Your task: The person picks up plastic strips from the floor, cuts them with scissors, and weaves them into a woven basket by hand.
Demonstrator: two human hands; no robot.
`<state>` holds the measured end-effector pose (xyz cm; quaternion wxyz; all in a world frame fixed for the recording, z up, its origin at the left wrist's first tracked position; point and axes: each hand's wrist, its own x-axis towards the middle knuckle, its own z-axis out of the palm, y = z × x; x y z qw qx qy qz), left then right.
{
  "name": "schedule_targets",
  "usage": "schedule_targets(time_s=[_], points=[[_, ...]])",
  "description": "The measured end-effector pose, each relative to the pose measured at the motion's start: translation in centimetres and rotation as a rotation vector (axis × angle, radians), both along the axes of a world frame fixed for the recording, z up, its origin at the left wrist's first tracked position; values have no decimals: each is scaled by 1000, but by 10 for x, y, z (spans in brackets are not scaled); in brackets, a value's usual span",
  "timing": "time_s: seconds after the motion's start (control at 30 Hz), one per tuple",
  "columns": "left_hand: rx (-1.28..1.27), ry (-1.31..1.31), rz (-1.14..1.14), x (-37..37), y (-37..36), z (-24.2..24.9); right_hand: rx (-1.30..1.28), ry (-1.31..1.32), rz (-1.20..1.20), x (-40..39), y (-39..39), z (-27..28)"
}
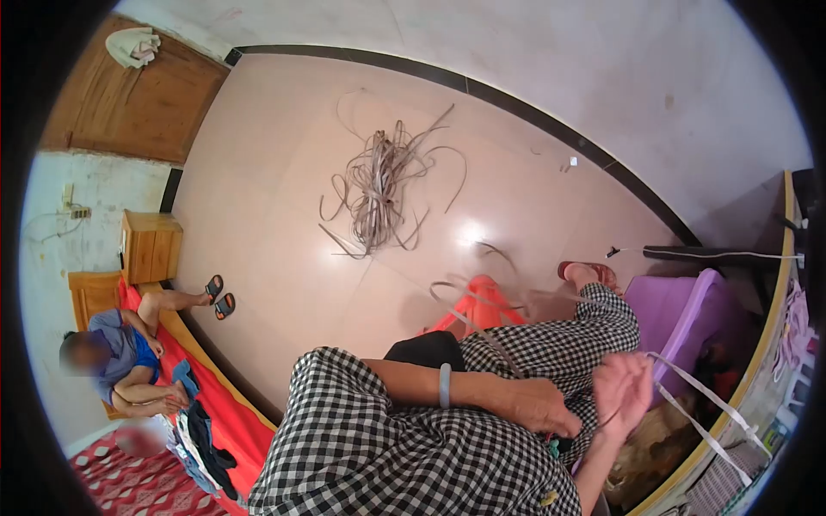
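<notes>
My left hand (546, 404) rests on my lap over checkered cloth (551, 335), with a pale blue bangle (445, 384) on its wrist. Its fingers are curled on a thin grey strip (482, 331) that runs up across my knee. My right hand (624, 389) is just to the right of it, blurred, and is closed on a white strip (701, 404). That strip stretches away to the lower right. The two hands are almost touching.
A tangled pile of grey strips (379, 185) lies on the pink tiled floor. An orange object (482, 305) and a purple seat (680, 314) stand near my legs. Another person (120, 357) sits on a red-covered bed at left, beside sandals (219, 295) and a wooden cabinet (151, 245).
</notes>
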<state>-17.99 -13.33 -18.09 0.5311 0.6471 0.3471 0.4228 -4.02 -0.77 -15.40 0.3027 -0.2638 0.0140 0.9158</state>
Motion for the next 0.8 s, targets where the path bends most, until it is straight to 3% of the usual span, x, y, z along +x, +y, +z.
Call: schedule_targets(time_s=[0.03,0.07,0.1,0.13,0.27,0.4,0.5,0.6,0.67,0.77,0.8], points=[[23,-17,-28,-2,-4,5,-26,18,-69,6,9,12],[45,-35,-58,-5,-7,9,-61,119,13,26,24,20],[44,-14,-82,-6,-11,7,56,253,-68,23,31,38],[35,19,-74,-7,-14,5,167,208,-166,36,44,49],[13,210,34,-25,-29,3,519,108,-176,88,74,84],[-15,299,390,-66,-50,-38,713,2,-290,112,69,97],[-48,508,570,-103,-73,-56,873,-26,-310,117,58,95],[-118,504,623,-127,-100,-86,914,-78,-356,113,48,91],[-103,589,694,-135,-130,-133,915,-173,-432,116,44,84],[-339,729,662,-159,-185,-206,1012,-88,-480,127,43,75],[-377,700,654,-167,-191,-200,975,-198,-575,125,35,78]])
